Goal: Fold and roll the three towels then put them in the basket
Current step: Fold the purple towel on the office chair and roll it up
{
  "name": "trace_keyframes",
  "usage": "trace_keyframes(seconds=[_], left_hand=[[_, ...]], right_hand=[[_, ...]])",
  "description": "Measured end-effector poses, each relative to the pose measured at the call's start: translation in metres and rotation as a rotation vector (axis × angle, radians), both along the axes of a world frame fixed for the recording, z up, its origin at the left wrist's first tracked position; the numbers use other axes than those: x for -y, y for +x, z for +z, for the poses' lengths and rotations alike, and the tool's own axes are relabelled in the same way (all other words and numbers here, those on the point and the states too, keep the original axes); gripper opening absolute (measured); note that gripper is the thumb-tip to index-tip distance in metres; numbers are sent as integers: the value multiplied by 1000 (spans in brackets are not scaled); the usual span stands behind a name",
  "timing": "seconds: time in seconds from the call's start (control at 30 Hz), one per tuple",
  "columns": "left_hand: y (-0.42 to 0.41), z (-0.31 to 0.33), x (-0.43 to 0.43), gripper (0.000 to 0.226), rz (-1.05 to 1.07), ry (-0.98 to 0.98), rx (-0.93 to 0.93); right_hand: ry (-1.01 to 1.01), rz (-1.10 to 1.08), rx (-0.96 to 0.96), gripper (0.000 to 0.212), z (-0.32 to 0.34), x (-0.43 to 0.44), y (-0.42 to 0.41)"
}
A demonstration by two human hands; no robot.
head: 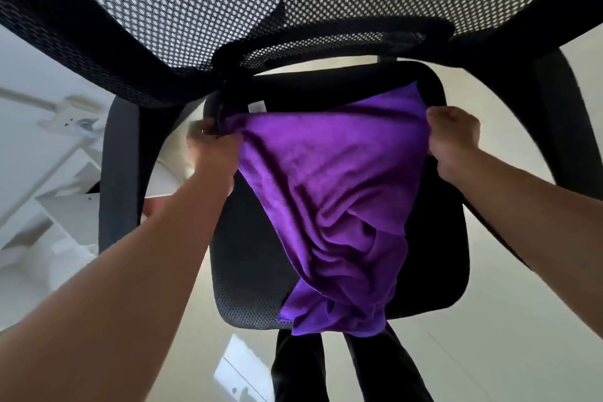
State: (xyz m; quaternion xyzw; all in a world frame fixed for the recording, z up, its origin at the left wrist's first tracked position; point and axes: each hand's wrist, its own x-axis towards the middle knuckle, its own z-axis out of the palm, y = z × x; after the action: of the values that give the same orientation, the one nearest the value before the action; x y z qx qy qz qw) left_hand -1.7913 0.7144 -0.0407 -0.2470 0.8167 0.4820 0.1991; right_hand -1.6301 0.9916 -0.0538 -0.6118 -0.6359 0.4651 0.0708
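A purple towel (332,192) lies stretched over the black seat of an office chair (248,271). Its far edge is pulled taut between both hands, while its near end is bunched in folds and hangs over the seat's front edge. My left hand (213,148) grips the far left corner of the towel. My right hand (455,137) grips the far right corner. No other towels and no basket are in view.
The chair's black mesh backrest (202,10) rises at the top of the view, with armrests at the left (120,173) and right (561,127). White furniture panels (42,140) stand at the left. Pale glossy floor surrounds the chair.
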Motion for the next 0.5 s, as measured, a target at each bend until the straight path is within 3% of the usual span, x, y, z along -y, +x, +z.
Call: trace_keyframes(seconds=[0.1,0.23,0.37,0.5], left_hand=[[35,-12,8,21,0,-4,182],[87,-15,21,11,29,63,337],[86,-14,51,16,-151,-182,310],[41,-7,37,33,-243,-170,219]], right_hand=[[-107,118,156,39,-8,12,15],[-85,196,168,30,-12,36,49],[-24,198,278,16,-11,24,76],[26,195,228,38,-13,9,47]])
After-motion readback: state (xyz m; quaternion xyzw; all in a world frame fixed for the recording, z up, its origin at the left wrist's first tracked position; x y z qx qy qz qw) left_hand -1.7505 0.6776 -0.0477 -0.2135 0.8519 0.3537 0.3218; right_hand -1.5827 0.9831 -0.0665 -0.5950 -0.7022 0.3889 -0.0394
